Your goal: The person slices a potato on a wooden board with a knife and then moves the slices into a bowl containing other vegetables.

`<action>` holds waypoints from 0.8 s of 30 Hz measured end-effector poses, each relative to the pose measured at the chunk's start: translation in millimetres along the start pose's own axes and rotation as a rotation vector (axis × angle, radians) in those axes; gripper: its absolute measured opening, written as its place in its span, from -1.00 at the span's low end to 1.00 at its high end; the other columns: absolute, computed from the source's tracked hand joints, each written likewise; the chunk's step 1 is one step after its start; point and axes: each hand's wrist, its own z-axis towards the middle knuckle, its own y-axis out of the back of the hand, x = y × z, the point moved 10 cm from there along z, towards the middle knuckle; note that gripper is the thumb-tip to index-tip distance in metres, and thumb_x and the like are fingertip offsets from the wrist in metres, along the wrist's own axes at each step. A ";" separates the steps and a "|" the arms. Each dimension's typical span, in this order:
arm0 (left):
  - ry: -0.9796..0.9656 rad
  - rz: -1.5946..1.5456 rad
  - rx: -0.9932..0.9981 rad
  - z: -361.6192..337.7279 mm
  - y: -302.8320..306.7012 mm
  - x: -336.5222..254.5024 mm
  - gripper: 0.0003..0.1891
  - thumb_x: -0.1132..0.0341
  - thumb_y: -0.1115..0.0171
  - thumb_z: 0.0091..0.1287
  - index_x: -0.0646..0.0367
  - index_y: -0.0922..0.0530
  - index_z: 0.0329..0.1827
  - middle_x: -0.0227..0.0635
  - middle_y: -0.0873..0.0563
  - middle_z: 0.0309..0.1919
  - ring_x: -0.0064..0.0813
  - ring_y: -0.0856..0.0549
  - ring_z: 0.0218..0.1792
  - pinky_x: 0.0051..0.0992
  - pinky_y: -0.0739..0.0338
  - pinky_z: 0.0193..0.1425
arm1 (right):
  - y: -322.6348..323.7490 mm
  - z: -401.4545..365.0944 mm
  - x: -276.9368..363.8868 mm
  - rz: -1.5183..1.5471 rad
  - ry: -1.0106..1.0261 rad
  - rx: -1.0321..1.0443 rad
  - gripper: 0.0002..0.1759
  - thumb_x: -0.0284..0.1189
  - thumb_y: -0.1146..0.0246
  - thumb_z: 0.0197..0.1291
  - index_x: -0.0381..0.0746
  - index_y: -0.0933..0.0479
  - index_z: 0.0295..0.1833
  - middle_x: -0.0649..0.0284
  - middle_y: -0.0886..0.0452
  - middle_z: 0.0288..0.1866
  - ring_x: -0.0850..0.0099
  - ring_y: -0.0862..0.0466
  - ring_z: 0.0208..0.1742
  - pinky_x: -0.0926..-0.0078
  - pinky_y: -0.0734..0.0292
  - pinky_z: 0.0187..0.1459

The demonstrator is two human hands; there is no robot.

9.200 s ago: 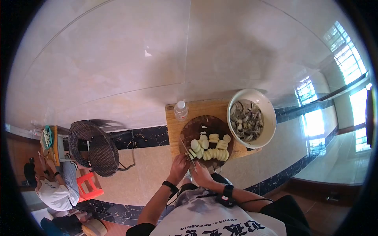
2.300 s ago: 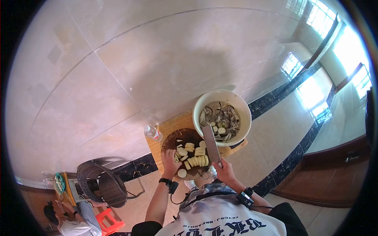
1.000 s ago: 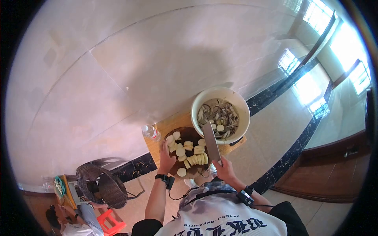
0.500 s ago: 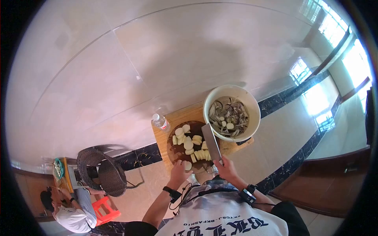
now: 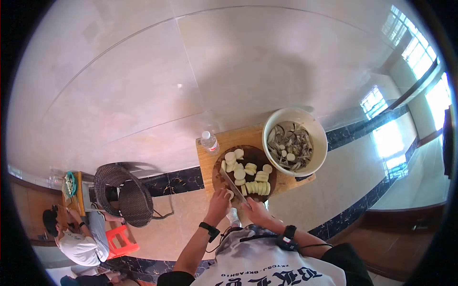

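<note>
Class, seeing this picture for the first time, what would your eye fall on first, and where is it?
The round dark chopping board, centre, strewn with pale slices, where the right hand holds a cleaver and the left hand rests at the near edge. Just right of it stands a big white bowl of greyish scraps.

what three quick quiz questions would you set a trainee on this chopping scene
1. True or false: the clear plastic bottle stands inside the white round bowl.
2. What does the right hand hold? A) a steel cleaver B) a wooden spoon C) a peeler
3. Fill in: the pale round vegetable slices lie on a dark, round, wooden ___.

Key: 1 false, it stands beside the bowl on the light wooden table; 2 A; 3 chopping board.
</note>
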 end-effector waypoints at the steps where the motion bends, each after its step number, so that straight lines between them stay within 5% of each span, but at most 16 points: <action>1: -0.041 0.002 0.008 -1.3 -3.0 -4.2 -0.57 0.47 -0.36 0.05 0.21 -0.62 0.07 -0.14 -0.60 0.07 -0.01 -0.54 0.23 -0.10 -0.50 0.35 | -5.5 -2.5 4.6 -0.026 0.009 0.002 -0.65 -0.18 -0.21 0.48 -0.30 -0.45 -0.05 -0.23 -0.66 -0.38 -0.26 -0.68 -0.28 -0.16 -0.50 -0.29; 3: -0.089 0.018 0.019 -4.4 -9.8 -10.2 -0.65 0.43 -0.31 0.12 0.21 -0.66 0.01 -0.16 -0.62 0.08 -0.07 -0.54 0.28 -0.16 -0.49 0.40 | -22.7 -5.1 -4.3 -0.081 -0.054 0.075 -0.68 -0.24 -0.17 0.48 -0.33 -0.42 0.02 -0.36 -0.65 -0.31 -0.38 -0.65 -0.17 -0.32 -0.47 -0.23; 6: -0.076 0.045 0.123 -7.8 -23.4 -6.3 -0.67 0.41 -0.33 0.16 0.24 -0.69 0.01 -0.13 -0.66 0.13 -0.03 -0.55 0.32 -0.16 -0.47 0.46 | -30.3 -11.6 -1.0 -0.060 0.060 -0.005 -0.67 -0.27 -0.16 0.46 -0.37 -0.40 0.03 -0.37 -0.64 -0.33 -0.41 -0.64 -0.22 -0.30 -0.48 -0.26; 12: -0.209 0.143 0.057 -10.4 -17.6 -13.9 -0.69 0.40 -0.21 0.23 0.29 -0.69 0.01 -0.15 -0.65 0.14 -0.09 -0.56 0.30 -0.20 -0.48 0.43 | -52.7 -21.3 -15.2 -0.093 -0.036 -0.008 -0.74 -0.39 -0.14 0.41 -0.36 -0.40 0.04 -0.34 -0.63 -0.27 -0.39 -0.62 -0.18 -0.28 -0.49 -0.12; 24: -0.130 -0.009 0.061 -15.5 -31.8 1.7 -0.68 0.40 -0.18 0.29 0.35 -0.68 0.05 -0.05 -0.64 0.21 0.00 -0.57 0.31 -0.16 -0.50 0.42 | -63.8 -28.7 -20.5 -0.051 -0.118 0.008 -0.79 -0.40 -0.16 0.42 -0.34 -0.39 -0.04 -0.30 -0.61 -0.36 -0.38 -0.62 -0.25 -0.34 -0.44 -0.13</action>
